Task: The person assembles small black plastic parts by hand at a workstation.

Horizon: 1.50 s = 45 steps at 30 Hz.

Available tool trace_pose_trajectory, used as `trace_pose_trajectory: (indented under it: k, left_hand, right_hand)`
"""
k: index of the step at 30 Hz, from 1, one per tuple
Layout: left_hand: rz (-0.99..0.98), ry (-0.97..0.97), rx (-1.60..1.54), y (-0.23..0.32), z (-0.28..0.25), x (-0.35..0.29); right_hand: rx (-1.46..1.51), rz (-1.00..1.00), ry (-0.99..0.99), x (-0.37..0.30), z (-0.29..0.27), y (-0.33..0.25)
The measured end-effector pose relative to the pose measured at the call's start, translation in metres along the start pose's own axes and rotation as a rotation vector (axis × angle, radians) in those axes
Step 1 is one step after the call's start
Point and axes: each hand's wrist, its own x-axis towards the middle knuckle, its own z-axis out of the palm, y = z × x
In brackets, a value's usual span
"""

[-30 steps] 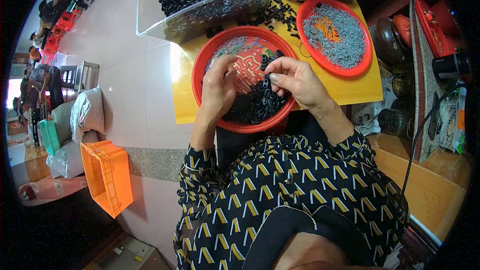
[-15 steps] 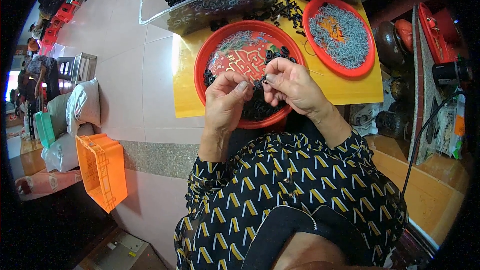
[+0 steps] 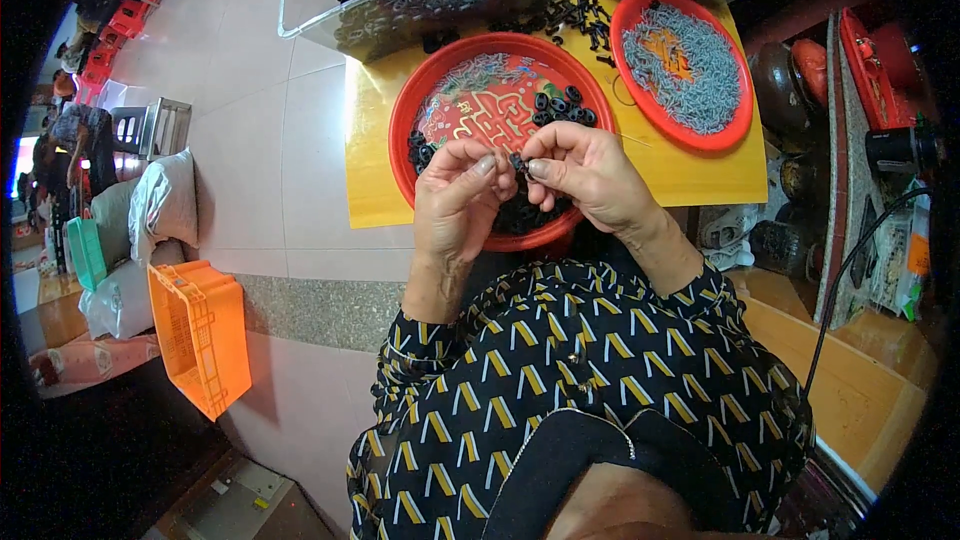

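Observation:
Over a red round tray (image 3: 403,105), my two hands meet with their fingertips close together. My right hand (image 3: 590,180) pinches a small black plastic part (image 3: 519,164) between thumb and forefinger. Thumb and forefinger of my left hand (image 3: 455,202) are pressed together right beside that part; whatever they hold is too small to make out. Inside the tray, small grey screws (image 3: 482,70) lie along the far side, and black plastic parts (image 3: 562,108) are heaped at the right, the left and under my hands. My hands hide part of the near heap.
A second red tray (image 3: 746,105) of grey screws (image 3: 705,90) sits right on the yellow tabletop (image 3: 375,180). Behind are a clear bin (image 3: 440,2) of black parts and loose black pieces (image 3: 580,15). An orange crate (image 3: 215,340) stands on the floor at left.
My fingertips have drawn closer, and the black part now shows between them. The right hand has shifted slightly down. More black parts show at the tray's right side.

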Motion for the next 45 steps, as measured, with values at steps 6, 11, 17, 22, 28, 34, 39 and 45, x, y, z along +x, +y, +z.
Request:
trace_pose_trajectory:
  k: [6, 11, 17, 22, 28, 34, 39, 45]
  left_hand:
    - [0.050, 0.007, 0.032, -0.004, 0.001, 0.000]
    - [0.063, 0.060, 0.091, -0.007, 0.002, -0.001]
    - [0.063, 0.016, 0.137, -0.005, 0.004, -0.002]
    - [0.050, 0.021, 0.153, -0.005, 0.005, -0.003]
    - [0.066, 0.001, 0.238, -0.007, 0.003, -0.003]
    - [0.083, 0.004, 0.291, -0.007, 0.004, -0.003]
    - [0.065, -0.011, 0.282, -0.008, 0.002, -0.002]
    - [0.060, -0.013, 0.258, -0.008, 0.002, -0.002]
  right_hand:
    - [-0.285, -0.136, 0.102, 0.002, 0.000, 0.007]
    - [-0.261, -0.144, 0.117, -0.003, 0.015, -0.003]
    - [-0.362, -0.172, 0.172, -0.003, 0.021, -0.004]
    - [-0.415, -0.162, 0.166, -0.003, 0.021, -0.004]
    - [-0.456, -0.166, 0.164, -0.004, 0.019, -0.002]
    - [-0.526, -0.192, 0.164, -0.005, 0.015, 0.001]
    - [-0.587, -0.200, 0.175, -0.005, 0.012, 0.000]
    - [-0.600, -0.202, 0.178, -0.006, 0.013, 0.001]
